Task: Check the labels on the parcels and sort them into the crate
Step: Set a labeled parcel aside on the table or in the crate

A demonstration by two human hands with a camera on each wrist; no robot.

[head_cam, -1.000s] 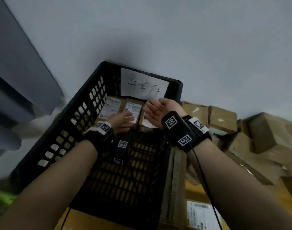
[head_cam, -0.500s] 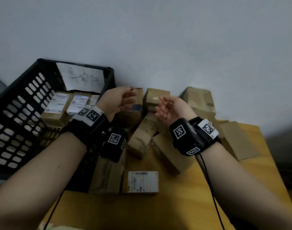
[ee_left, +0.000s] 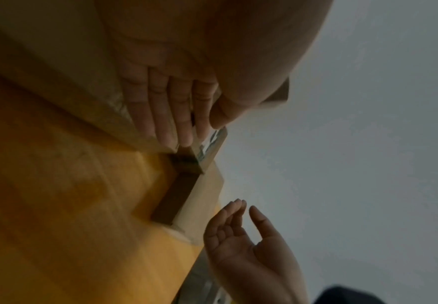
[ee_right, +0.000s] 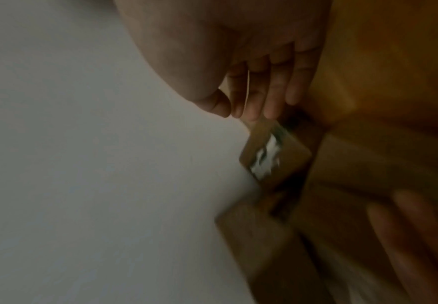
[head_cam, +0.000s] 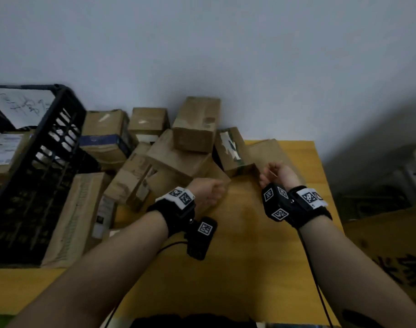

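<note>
Both hands, the left hand (head_cam: 208,191) and right hand (head_cam: 276,174), are hovering loosely curled and holding nothing near the parcel pile (head_cam: 178,159), whose top box (head_cam: 195,124) is risking sliding off beside the crate (head_cam: 36,166) if bumped.

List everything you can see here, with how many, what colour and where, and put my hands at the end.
Crate: one, black, slatted, left end of the table.
Paper sign: one, white with handwriting, on the crate's far wall.
Parcels in the crate: brown with white labels; count hidden.
Parcels in the pile: roughly ten, brown cardboard, heaped against the wall right of the crate.
Table: one, yellow wood, under everything.
Wall: grey-white, behind the pile.
Wrist cameras: two, black with white tags, one on each wrist.
Left hand: empty, fingers straight, at the pile's near edge.
Right hand: empty, loosely curled, right of the pile.
</note>
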